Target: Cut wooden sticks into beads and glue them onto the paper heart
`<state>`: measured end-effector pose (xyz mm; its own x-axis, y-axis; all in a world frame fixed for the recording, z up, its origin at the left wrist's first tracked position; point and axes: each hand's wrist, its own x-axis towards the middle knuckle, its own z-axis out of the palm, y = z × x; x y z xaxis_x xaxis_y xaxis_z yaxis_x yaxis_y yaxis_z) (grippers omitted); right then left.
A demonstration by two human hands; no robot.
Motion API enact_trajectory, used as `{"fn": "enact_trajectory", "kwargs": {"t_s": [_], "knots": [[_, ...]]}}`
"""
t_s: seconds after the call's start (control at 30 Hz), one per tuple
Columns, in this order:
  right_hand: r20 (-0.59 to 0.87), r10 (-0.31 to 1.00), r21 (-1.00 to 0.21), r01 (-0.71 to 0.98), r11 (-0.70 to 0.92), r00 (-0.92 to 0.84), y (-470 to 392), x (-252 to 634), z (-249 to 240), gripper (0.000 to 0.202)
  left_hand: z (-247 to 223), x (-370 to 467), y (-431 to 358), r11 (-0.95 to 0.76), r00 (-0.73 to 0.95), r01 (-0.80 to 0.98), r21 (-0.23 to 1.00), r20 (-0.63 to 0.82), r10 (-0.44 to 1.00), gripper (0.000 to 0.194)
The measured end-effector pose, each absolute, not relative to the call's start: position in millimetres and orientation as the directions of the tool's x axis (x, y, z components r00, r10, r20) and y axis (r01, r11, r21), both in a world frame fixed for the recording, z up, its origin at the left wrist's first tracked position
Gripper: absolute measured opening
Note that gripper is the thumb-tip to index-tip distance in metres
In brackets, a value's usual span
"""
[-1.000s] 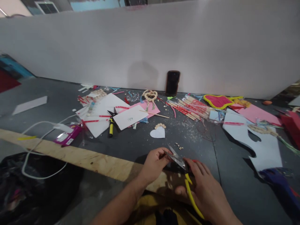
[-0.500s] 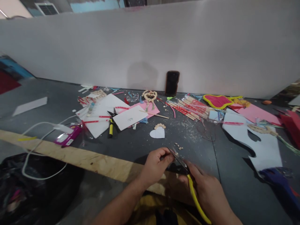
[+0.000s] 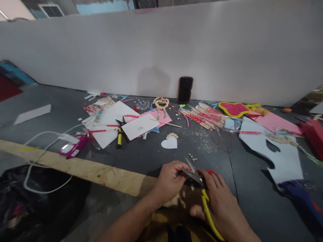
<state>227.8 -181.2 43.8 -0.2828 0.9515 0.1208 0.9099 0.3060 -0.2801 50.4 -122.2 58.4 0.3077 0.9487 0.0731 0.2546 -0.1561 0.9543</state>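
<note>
At the front of the table my right hand grips scissors with yellow and red on the handles. Their blades are spread apart and point up and left. My left hand is closed in a pinch right at the blades, and what its fingers hold is too small to make out. Just beyond the blades lie several tiny pale cut bits. A white paper heart rests farther back, with small beige pieces along its top edge.
Yellow-handled pliers and white paper lie at the left. A phone leans on the wall panel. Red-and-wood sticks lie behind right, near cut white card. A white cable hangs over the wooden edge.
The scissor blades have spread from closed to open, and my right thumb has dropped away from the fingers with the handle. My left hand has barely moved.
</note>
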Motion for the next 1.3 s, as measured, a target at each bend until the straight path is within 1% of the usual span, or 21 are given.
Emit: {"fn": "enact_trajectory", "kwargs": {"t_s": [0.1, 0.23, 0.37, 0.5, 0.6, 0.67, 0.8, 0.87, 0.93, 1.03, 1.13, 1.3], "knots": [[0.147, 0.945, -0.234, 0.918, 0.322, -0.294, -181, 227, 43, 0.062, 59, 52, -122, -0.173, 0.298, 0.267, 0.948, 0.090, 0.950, 0.016], [0.214, 0.935, -0.156, 0.935, 0.317, -0.281, -180, 228, 44, 0.054, 59, 54, -123, -0.145, 0.279, 0.257, 0.956, 0.070, 0.958, 0.013], [0.245, 0.912, -0.152, 0.916, 0.371, -0.329, -175, 230, 49, 0.040, 59, 56, -124, -0.048, 0.256, 0.226, 0.973, -0.011, 0.967, 0.011], [0.245, 0.899, -0.141, 0.904, 0.404, -0.363, -167, 229, 54, 0.037, 58, 56, -124, 0.040, 0.239, 0.164, 0.986, -0.079, 0.968, 0.010], [0.234, 0.900, -0.152, 0.900, 0.408, -0.368, -164, 229, 54, 0.037, 56, 56, -124, 0.080, 0.239, 0.111, 0.991, -0.104, 0.965, 0.011], [0.237, 0.903, -0.172, 0.899, 0.403, -0.359, -165, 228, 53, 0.036, 56, 56, -125, 0.070, 0.249, 0.092, 0.993, -0.091, 0.964, 0.012], [0.223, 0.925, -0.213, 0.911, 0.354, -0.307, -168, 227, 51, 0.037, 59, 57, -124, -0.005, 0.198, 0.186, 0.983, -0.033, 0.980, 0.009], [0.197, 0.937, -0.236, 0.913, 0.332, -0.289, -170, 227, 49, 0.039, 60, 58, -123, -0.045, 0.187, 0.227, 0.973, 0.002, 0.982, 0.010], [0.173, 0.944, -0.264, 0.910, 0.319, -0.281, -172, 227, 47, 0.044, 60, 59, -123, -0.093, 0.195, 0.244, 0.965, 0.045, 0.980, 0.012], [0.169, 0.939, -0.274, 0.901, 0.337, -0.300, -174, 229, 44, 0.059, 61, 58, -123, -0.130, 0.206, 0.250, 0.959, 0.079, 0.975, 0.013], [0.171, 0.933, -0.255, 0.901, 0.352, -0.316, -175, 232, 41, 0.065, 63, 57, -123, -0.098, 0.252, 0.219, 0.971, 0.041, 0.967, 0.015], [0.183, 0.923, -0.252, 0.892, 0.376, -0.338, -173, 233, 42, 0.057, 67, 55, -119, 0.003, 0.331, 0.147, 0.989, -0.052, 0.942, 0.014]]}}
